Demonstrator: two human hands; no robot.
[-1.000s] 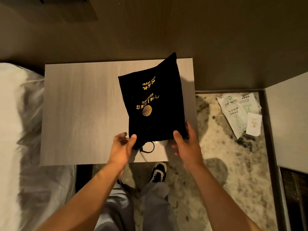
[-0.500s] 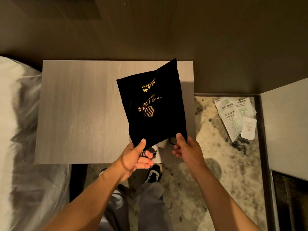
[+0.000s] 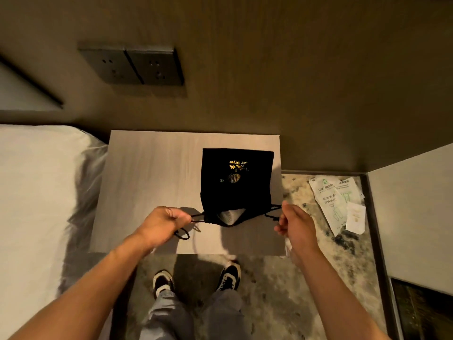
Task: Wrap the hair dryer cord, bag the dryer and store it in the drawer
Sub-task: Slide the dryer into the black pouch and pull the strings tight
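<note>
Counter (image 3: pixel 152 182): pale wood-grain top, set between the bed (image 3: pixel 36 192) and a strip of mottled floor (image 3: pixel 306 253). On it we log one black drawstring bag (image 3: pixel 236 187) with gold lettering, toward the right side. On the floor we log several white paper packets (image 3: pixel 338 204).

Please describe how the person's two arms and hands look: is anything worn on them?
Both forearms are bare, with no sleeve in view. The left hand and right hand show no glove, ring or watch. No markings are visible in this dim light.
</note>
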